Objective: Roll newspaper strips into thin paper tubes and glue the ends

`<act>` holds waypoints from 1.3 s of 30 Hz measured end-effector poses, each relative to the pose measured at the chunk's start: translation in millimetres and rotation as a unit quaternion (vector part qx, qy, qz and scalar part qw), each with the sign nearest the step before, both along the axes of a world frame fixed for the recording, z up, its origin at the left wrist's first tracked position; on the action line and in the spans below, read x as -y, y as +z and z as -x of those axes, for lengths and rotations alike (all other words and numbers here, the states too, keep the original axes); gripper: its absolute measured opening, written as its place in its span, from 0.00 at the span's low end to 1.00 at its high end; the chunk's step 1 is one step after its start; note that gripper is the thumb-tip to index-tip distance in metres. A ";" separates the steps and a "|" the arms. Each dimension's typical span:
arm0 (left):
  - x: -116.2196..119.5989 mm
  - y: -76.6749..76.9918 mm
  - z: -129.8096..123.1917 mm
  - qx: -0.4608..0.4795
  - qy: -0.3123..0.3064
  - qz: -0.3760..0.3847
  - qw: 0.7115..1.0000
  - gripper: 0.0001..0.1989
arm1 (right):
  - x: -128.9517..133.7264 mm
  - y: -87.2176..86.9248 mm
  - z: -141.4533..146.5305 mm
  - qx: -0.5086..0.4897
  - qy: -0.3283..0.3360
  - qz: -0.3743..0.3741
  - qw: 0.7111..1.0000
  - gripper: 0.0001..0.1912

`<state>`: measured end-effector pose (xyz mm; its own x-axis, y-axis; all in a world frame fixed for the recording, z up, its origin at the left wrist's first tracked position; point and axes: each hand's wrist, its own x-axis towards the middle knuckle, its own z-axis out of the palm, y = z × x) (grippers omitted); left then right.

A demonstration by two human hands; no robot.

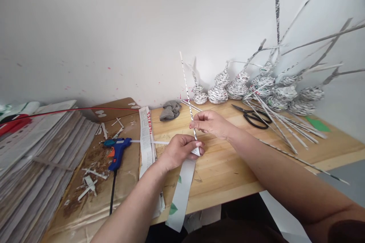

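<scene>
A thin rolled paper stick [186, 87], white with black print, rises at a slant from between my hands. My right hand [212, 123] is closed, pinching the stick in its lower part between thumb and fingers. Just below, my left hand [182, 150] is closed on the paper strip [183, 190] where it meets the stick's lower end. The strip is pale with green leaf shapes and hangs down over the table's front edge. My fingers partly hide where the strip wraps into the stick.
A blue glue gun [118, 153] lies on stained cardboard [125, 193] at left, near a tall newspaper stack [37, 167]. Cut paper strips [146, 140] lie beside my left arm. At right are black scissors [255, 117], loose paper sticks [285, 129] and several woven paper gourds [218, 93].
</scene>
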<state>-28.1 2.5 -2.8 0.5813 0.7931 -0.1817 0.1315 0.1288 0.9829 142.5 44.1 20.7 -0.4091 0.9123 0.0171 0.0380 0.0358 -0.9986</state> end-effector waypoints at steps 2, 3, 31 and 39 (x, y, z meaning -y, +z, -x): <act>-0.1 -0.3 0.2 0.002 0.004 0.000 1.000 0.20 | -0.5 0.4 -0.8 0.021 0.036 0.002 0.999 0.18; -0.2 -0.7 0.2 0.002 0.004 0.002 1.000 0.20 | -0.8 0.4 -1.1 0.027 0.043 0.003 0.999 0.18; 0.0 -1.3 -0.5 0.004 0.004 0.021 1.000 0.18 | -3.5 -0.5 -4.3 -0.004 0.056 0.025 0.998 0.16; -0.5 -0.2 -0.1 0.001 0.001 0.013 1.000 0.18 | -4.2 -1.8 -4.6 -0.028 0.030 0.025 0.999 0.15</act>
